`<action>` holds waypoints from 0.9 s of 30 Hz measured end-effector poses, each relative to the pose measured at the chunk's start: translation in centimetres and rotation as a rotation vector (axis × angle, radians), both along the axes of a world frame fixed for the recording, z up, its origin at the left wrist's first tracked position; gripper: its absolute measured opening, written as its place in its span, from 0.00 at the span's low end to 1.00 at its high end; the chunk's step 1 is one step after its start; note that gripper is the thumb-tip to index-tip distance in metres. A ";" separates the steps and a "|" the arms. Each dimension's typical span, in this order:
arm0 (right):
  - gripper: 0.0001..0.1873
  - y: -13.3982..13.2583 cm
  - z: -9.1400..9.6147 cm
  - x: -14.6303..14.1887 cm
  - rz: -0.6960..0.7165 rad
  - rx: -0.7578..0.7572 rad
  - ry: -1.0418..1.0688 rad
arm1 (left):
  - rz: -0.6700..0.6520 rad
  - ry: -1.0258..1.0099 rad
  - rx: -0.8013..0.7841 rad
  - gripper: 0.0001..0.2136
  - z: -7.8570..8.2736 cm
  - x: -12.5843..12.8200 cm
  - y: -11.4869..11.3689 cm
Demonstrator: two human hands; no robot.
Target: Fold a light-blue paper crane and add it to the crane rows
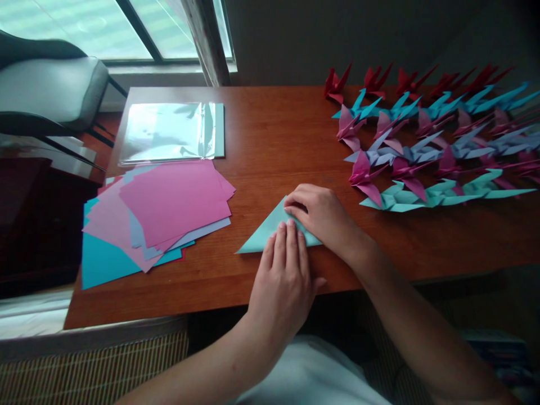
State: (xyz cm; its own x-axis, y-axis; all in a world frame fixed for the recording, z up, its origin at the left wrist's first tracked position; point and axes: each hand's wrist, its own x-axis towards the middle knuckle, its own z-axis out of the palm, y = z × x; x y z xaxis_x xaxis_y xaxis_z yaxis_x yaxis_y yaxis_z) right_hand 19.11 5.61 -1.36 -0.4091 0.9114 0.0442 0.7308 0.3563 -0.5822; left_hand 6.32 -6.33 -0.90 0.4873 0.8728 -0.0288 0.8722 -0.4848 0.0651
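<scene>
A mint-green sheet of origami paper (262,235), folded into a triangle, lies near the front edge of the table with its long side toward me. My left hand (283,275) rests flat on its lower middle, fingers stretched out side by side. At the top corner of the triangle, my right hand (318,211) pinches the paper between thumb and curled fingers. That hand and its wrist cover part of the paper's right side.
Loose coloured paper sheets (177,197) are fanned out on the left of the wooden table (270,135). Behind them lies a clear plastic packet (169,132) of paper. Rows of folded paper cranes (422,152) stand on the right. A chair (54,90) is beyond the left edge.
</scene>
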 end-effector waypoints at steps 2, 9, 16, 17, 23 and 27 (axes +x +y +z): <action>0.06 0.0 0.1 0.0 0.010 -0.008 -0.009 | 0.004 0.008 0.010 0.41 -0.2 0.1 -0.5; 0.06 0.0 0.0 0.0 0.014 0.014 0.001 | 0.004 -0.017 0.018 0.46 -1.2 0.1 -2.1; 0.05 0.2 0.1 0.0 0.008 0.003 -0.010 | 0.015 -0.107 -0.008 0.53 -1.4 0.4 -2.4; 0.05 0.2 0.1 0.0 0.005 -0.001 -0.012 | 0.024 -0.118 -0.019 0.54 -1.4 0.6 -2.4; 0.06 0.0 0.1 0.0 0.004 0.005 -0.020 | 0.074 -0.150 -0.075 0.57 -0.8 1.5 -2.0; 0.06 -0.1 -0.1 -0.1 0.000 0.018 -0.039 | 0.098 -0.126 -0.093 0.56 -0.7 2.1 -1.8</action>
